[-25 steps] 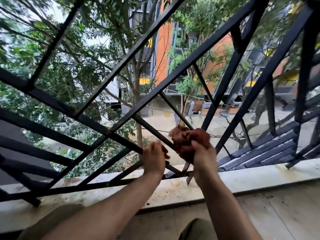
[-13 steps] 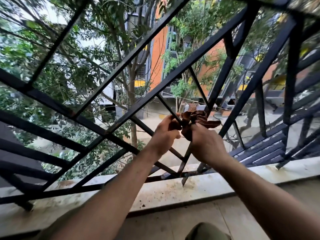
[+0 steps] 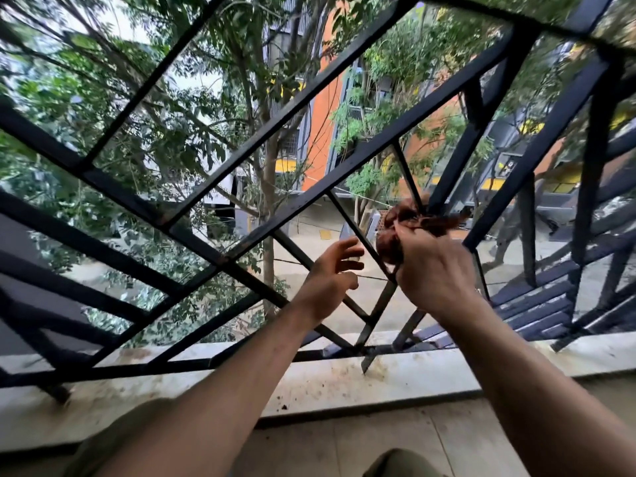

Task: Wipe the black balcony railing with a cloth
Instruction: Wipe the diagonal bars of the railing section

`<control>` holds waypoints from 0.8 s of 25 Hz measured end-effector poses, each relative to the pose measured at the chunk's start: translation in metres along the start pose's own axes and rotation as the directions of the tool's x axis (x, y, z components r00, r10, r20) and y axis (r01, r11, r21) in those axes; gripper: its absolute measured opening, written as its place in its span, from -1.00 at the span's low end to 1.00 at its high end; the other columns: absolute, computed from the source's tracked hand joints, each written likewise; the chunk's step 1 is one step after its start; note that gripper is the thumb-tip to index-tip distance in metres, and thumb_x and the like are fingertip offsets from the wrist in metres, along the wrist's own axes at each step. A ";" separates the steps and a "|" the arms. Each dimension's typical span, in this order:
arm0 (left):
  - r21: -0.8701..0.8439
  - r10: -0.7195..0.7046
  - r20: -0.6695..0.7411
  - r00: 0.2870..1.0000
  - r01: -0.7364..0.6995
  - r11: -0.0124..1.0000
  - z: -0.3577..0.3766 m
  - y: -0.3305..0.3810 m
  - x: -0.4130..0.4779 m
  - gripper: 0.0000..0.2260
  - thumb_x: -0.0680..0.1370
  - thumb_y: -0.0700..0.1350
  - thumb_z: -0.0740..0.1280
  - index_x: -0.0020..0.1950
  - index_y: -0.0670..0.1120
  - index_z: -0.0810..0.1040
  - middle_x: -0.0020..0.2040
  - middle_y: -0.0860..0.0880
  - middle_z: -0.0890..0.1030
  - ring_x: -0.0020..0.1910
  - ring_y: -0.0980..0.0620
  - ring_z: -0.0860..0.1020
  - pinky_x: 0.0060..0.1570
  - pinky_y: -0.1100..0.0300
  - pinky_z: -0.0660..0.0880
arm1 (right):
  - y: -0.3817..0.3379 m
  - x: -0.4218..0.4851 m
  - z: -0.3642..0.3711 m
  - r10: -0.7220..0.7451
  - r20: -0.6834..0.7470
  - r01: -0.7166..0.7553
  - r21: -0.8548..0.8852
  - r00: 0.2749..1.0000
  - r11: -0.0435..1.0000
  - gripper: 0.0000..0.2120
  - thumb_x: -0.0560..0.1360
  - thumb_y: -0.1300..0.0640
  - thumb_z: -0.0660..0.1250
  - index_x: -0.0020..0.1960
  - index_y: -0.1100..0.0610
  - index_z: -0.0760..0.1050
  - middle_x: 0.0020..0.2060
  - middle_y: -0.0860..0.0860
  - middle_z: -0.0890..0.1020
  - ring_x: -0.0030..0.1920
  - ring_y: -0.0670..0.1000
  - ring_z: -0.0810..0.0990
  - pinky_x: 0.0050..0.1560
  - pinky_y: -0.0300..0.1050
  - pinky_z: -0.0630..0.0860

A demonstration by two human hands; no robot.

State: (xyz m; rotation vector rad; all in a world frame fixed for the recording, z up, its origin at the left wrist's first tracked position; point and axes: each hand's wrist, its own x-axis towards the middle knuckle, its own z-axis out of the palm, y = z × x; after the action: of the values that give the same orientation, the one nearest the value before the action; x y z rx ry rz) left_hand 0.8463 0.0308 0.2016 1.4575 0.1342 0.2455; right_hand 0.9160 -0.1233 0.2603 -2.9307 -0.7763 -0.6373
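A black metal balcony railing point(image 3: 351, 163) of crossing diagonal bars fills the view. My right hand point(image 3: 433, 273) grips a crumpled reddish-brown cloth point(image 3: 404, 223) wrapped around a thin bar, just below where that bar meets a thicker diagonal one. To the left of that bar, my left hand point(image 3: 332, 273) hovers with its fingers spread and curled, holding nothing and apart from the cloth. Part of the cloth hangs out to the right behind the bars.
A pale stone ledge point(image 3: 344, 380), stained and strewn with dirt crumbs, runs under the railing. Tiled floor point(image 3: 378, 442) lies near my knees. Beyond the bars stand trees point(image 3: 172, 132), an orange building point(image 3: 327, 125) and a street far below.
My right hand has slid the cloth up along the thin bar. The left hand, which was on the cloth half a second ago, has let go and now hangs open beside it.
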 end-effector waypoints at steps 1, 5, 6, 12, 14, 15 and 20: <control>-0.019 -0.009 -0.014 1.000 0.009 1.000 -0.002 -0.002 0.003 -0.29 0.31 -0.31 0.24 0.49 -0.12 0.38 0.30 -0.15 0.55 0.26 -0.13 0.55 0.16 -0.09 0.54 | 0.003 0.000 -0.003 0.001 -0.019 -0.001 -0.028 1.000 1.000 -0.64 0.59 0.21 0.20 0.36 0.03 0.45 0.06 0.10 0.66 -0.11 0.23 0.62 -0.23 -0.04 0.41; -0.021 0.049 -0.021 0.999 -0.050 0.999 -0.006 0.000 0.003 -0.28 0.29 -0.28 0.24 0.49 -0.13 0.34 0.33 -0.13 0.52 0.29 -0.11 0.51 0.15 0.03 0.54 | -0.043 -0.021 0.032 0.189 0.230 -0.256 0.308 0.955 0.916 -0.78 0.57 0.22 0.17 0.14 0.06 0.50 0.01 0.10 0.63 -0.01 0.25 0.60 -0.14 -0.04 0.33; -0.022 0.056 -0.015 0.998 -0.056 0.998 -0.008 0.005 0.002 -0.29 0.30 -0.27 0.24 0.49 -0.13 0.33 0.34 -0.12 0.52 0.30 -0.07 0.51 0.14 0.11 0.54 | -0.048 -0.018 0.034 0.267 0.260 -0.359 0.424 0.928 0.831 -0.81 0.53 0.23 0.21 0.05 0.06 0.53 -0.05 0.08 0.65 -0.03 0.23 0.61 -0.13 -0.06 0.38; -0.030 0.265 -0.045 0.963 -0.267 0.963 -0.015 0.028 0.012 -0.48 0.48 -0.43 0.25 0.39 -0.05 0.46 0.31 -0.02 0.59 0.33 0.06 0.53 0.24 0.11 0.53 | -0.068 0.012 -0.007 0.264 0.438 -0.420 0.899 0.859 -0.124 -0.62 0.47 0.45 0.19 0.02 0.04 0.61 -0.24 0.09 0.67 -0.33 0.06 0.61 -0.40 -0.13 0.52; -0.071 0.261 -0.078 0.962 -0.266 0.961 -0.015 0.037 0.016 -0.42 0.48 -0.46 0.20 0.36 0.07 0.48 0.34 0.05 0.58 0.36 0.17 0.50 0.33 0.15 0.46 | -0.052 -0.014 0.005 0.193 0.337 -0.366 0.920 0.921 0.140 -0.53 0.40 0.37 0.21 0.17 -0.02 0.60 -0.27 0.11 0.66 -0.38 0.08 0.55 -0.41 -0.09 0.49; -0.086 0.245 -0.094 0.965 -0.253 0.964 -0.015 0.037 0.017 -0.41 0.48 -0.47 0.19 0.37 0.07 0.48 0.35 0.06 0.57 0.37 0.19 0.49 0.33 0.13 0.45 | -0.044 -0.026 0.009 0.168 0.343 -0.380 0.873 0.924 0.305 -0.50 0.38 0.33 0.21 0.18 -0.10 0.59 -0.28 0.08 0.67 -0.37 0.09 0.57 -0.36 -0.02 0.52; -0.439 0.049 -0.235 0.971 -0.152 0.886 -0.009 0.036 0.029 -0.76 0.66 -0.20 0.16 0.15 -0.10 0.61 0.00 0.02 0.72 0.02 0.12 0.66 0.11 0.11 0.54 | -0.090 0.016 -0.038 0.064 0.353 -0.359 0.924 0.933 0.132 -0.57 0.41 0.53 0.18 -0.05 0.05 0.59 -0.30 -0.03 0.67 -0.30 -0.06 0.67 -0.26 -0.08 0.60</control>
State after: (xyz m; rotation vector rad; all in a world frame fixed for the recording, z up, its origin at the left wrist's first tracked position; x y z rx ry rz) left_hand 0.8695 0.0500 0.2382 0.9661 0.1658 0.4903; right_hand 0.8710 -0.0429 0.2965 -1.7177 -0.4281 0.2743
